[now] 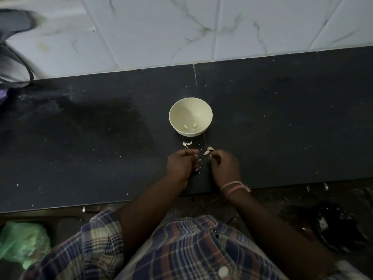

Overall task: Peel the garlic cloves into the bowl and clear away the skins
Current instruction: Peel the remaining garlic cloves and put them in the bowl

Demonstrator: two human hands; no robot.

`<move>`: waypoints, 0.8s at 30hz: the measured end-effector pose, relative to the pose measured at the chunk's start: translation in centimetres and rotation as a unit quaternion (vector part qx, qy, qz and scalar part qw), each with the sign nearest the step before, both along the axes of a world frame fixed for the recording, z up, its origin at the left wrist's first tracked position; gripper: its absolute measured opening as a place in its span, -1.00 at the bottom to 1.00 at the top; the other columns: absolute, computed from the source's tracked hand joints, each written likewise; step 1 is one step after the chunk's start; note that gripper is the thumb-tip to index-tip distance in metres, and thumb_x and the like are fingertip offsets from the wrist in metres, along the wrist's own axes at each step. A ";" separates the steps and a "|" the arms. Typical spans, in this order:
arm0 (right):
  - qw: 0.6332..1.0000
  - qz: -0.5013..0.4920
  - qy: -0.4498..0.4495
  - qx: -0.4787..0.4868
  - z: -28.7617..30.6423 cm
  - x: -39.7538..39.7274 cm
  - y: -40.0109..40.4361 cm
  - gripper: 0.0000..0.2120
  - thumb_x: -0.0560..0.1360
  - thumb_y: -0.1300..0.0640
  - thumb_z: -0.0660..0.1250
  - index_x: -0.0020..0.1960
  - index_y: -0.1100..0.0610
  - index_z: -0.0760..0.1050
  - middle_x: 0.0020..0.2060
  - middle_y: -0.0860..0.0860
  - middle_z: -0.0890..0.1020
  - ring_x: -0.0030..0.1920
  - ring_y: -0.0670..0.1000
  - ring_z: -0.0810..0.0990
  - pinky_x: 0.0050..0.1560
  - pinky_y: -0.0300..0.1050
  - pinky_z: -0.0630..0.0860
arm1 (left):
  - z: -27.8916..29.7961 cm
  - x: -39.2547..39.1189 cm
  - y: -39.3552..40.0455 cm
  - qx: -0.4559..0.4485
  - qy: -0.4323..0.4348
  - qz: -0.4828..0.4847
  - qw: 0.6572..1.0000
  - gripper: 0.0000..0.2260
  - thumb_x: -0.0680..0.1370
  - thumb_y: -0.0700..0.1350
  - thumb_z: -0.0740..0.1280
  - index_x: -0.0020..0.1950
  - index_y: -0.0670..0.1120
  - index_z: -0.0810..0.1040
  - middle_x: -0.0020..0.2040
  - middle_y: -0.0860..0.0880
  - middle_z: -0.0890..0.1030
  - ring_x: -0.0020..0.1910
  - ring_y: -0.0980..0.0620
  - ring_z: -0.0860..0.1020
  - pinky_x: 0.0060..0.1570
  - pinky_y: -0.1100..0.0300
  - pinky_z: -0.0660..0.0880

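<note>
Both hands, left (181,161) and right (224,164), curled near counter (282,118) front edge, grips unclear; skins (207,151) between fingertips, bowl (190,116) beyond.

On the worktop (282,118), the bowl (190,116) with two cloves (189,126) in it sits beyond both grips, skins (187,143) lie between bowl and left grip (182,161), and more skins (209,150) lie just beside the right grip (224,166).

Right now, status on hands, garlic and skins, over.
Left hand and right hand curled over counter, contents unclear. Two cloves in bowl. Skins loose beside hands. Nothing blocking.
</note>
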State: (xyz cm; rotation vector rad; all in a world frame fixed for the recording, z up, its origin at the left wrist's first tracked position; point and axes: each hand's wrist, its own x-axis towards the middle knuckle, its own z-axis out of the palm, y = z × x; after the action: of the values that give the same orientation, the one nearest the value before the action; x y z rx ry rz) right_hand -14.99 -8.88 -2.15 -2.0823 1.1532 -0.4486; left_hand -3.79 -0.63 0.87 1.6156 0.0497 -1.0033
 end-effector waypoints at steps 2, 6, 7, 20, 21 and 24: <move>0.997 0.000 -0.054 0.056 0.8 0.1 0.2 -0.88 0.51 0.26 0.37 -0.01 0.14 0.65 -0.12 0.04 0.71 -0.09 -0.02 0.66 0.01 -0.09 0.59 | 0.1 -0.3 0.2 -0.006 -0.028 -0.036 0.999 -0.86 0.55 -0.35 0.38 -0.06 -0.14 0.68 -0.16 -0.19 0.67 -0.18 -0.05 0.61 -0.11 0.12 0.61; 0.993 0.017 -0.095 0.065 2.0 0.8 1.0 -0.81 0.53 0.28 0.37 0.10 0.17 0.68 -0.03 0.08 0.72 -0.04 -0.11 0.61 -0.01 -0.52 0.41 | 0.8 -0.3 0.6 -0.037 -0.060 -0.066 0.995 -0.90 0.55 -0.30 0.41 -0.01 -0.17 0.71 -0.15 -0.16 0.72 -0.19 0.00 0.67 -0.05 0.08 0.64; 0.994 0.022 -0.099 0.051 2.2 1.0 1.2 -0.79 0.53 0.29 0.36 0.12 0.18 0.68 -0.01 0.11 0.71 -0.01 -0.07 0.61 -0.02 -0.53 0.36 | 0.9 -0.3 0.7 -0.044 -0.061 -0.065 0.995 -0.89 0.55 -0.30 0.41 -0.02 -0.16 0.71 -0.16 -0.15 0.72 -0.20 0.02 0.67 -0.09 0.12 0.64; 0.986 -0.018 -0.145 0.076 3.3 2.1 2.5 -0.88 0.47 0.26 0.43 -0.01 0.12 0.66 -0.21 -0.04 0.70 -0.18 -0.16 0.67 -0.10 -0.21 0.62 | 0.7 0.1 2.5 -0.060 -0.086 -0.029 0.994 -0.92 0.52 -0.23 0.44 -0.12 -0.11 0.73 -0.20 -0.19 0.72 -0.22 -0.08 0.68 -0.13 0.04 0.62; 0.985 -0.022 -0.153 0.078 3.4 2.2 2.6 -0.88 0.47 0.26 0.43 -0.02 0.13 0.67 -0.21 -0.03 0.71 -0.19 -0.14 0.67 -0.10 -0.19 0.62 | 0.8 0.1 2.5 -0.063 -0.086 -0.023 0.994 -0.92 0.52 -0.23 0.43 -0.12 -0.12 0.73 -0.20 -0.19 0.72 -0.24 -0.07 0.66 -0.17 0.06 0.60; 0.981 -0.028 -0.167 0.093 3.7 2.6 2.7 -0.90 0.46 0.25 0.44 -0.05 0.13 0.68 -0.22 -0.04 0.71 -0.20 -0.14 0.67 -0.12 -0.20 0.61 | 1.1 0.2 2.4 -0.069 -0.082 -0.006 0.994 -0.94 0.50 -0.23 0.44 -0.13 -0.15 0.71 -0.26 -0.18 0.68 -0.29 -0.05 0.62 -0.22 0.08 0.55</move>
State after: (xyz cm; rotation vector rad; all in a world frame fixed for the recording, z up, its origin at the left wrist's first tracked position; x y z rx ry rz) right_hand -12.42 -6.17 1.58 -1.7370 1.0137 -0.6626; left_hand -3.60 1.74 1.93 1.5677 -0.1395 -0.8609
